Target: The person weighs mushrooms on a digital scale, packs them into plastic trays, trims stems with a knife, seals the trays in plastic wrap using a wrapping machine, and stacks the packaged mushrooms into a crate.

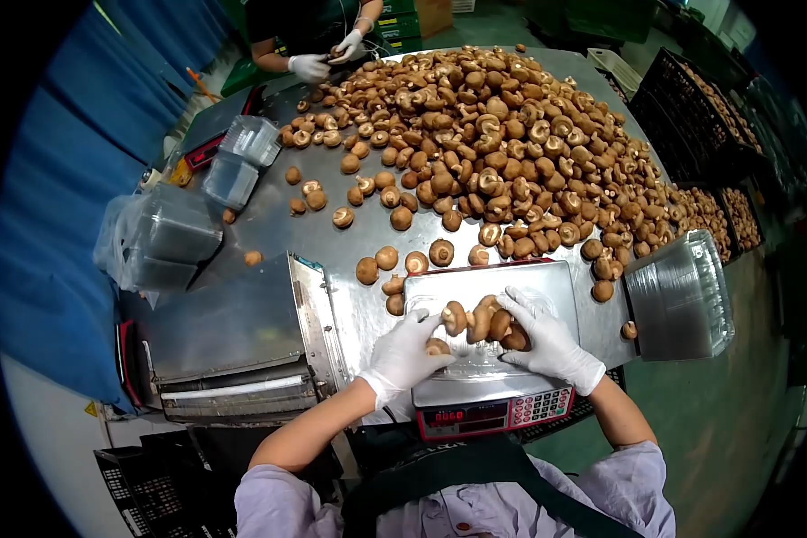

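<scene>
Both of my hands wear white gloves over a digital scale (421, 291) with a red display panel. A clear plastic tray (480, 361) sits on its plate. My left hand (407, 355) is at the tray's left side, its fingers curved around a brown mushroom (437, 346). Between the hands, more mushrooms (481, 323) are bunched above the tray. My right hand (547, 341) closes round the right end of that bunch, thumb below and fingers above. Just behind the scale, the large mushroom pile (511, 134) covers the metal table (296, 229).
Stacked clear trays stand at the right (681, 296) and left (175, 233), with smaller containers (233, 175) behind. A metal machine part (233, 332) lies left of the scale. Across the table, a co-worker's gloved hands (323, 61) hold a mushroom. Black crates (690, 117) stand at the right.
</scene>
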A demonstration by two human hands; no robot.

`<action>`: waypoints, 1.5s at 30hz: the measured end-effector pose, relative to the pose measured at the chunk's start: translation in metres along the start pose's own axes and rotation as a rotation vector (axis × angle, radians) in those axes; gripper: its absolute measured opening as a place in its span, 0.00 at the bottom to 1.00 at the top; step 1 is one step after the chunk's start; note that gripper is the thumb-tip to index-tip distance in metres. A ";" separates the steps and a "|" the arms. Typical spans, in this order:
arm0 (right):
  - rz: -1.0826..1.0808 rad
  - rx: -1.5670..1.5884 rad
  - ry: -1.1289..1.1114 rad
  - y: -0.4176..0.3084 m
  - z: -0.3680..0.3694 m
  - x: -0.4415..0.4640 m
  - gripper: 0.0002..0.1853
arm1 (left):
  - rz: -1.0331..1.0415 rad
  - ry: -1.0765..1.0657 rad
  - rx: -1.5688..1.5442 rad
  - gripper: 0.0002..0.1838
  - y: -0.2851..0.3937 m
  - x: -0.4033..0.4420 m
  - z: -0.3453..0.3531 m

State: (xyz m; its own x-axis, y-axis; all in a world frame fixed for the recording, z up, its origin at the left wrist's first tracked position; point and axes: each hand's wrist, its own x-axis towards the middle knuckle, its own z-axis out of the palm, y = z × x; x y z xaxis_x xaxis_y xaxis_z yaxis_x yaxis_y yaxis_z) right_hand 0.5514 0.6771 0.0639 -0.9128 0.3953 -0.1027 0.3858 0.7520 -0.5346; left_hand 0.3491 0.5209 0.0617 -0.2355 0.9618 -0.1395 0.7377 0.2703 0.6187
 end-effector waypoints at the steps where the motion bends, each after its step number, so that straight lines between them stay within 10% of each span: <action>1: -0.013 0.017 0.026 0.002 0.001 -0.002 0.46 | -0.087 -0.111 0.074 0.30 0.005 0.001 -0.011; 6: -0.043 0.043 0.049 0.003 -0.002 -0.009 0.44 | -0.306 -0.324 0.085 0.27 0.002 0.028 -0.052; 13: -0.026 0.159 0.183 0.010 0.017 -0.022 0.40 | -0.328 -0.094 0.034 0.24 -0.058 0.124 -0.037; 24: 0.070 0.214 0.367 0.004 0.019 -0.053 0.35 | -0.042 -0.235 0.345 0.34 -0.078 0.185 0.019; 27: 0.101 0.211 0.403 0.002 0.015 -0.058 0.35 | -0.196 -0.139 -0.336 0.32 -0.072 0.173 0.007; 45: -0.164 0.228 0.414 -0.113 0.045 -0.004 0.24 | 0.038 0.306 -1.585 0.26 -0.064 -0.106 -0.094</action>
State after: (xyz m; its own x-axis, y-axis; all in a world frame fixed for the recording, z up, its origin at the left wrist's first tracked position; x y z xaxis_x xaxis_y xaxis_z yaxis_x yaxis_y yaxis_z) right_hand 0.5055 0.5669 0.0874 -0.8115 0.4925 0.3146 0.1602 0.7052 -0.6907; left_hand 0.2675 0.3979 0.1090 -0.4875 0.8699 -0.0747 -0.5713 -0.2532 0.7807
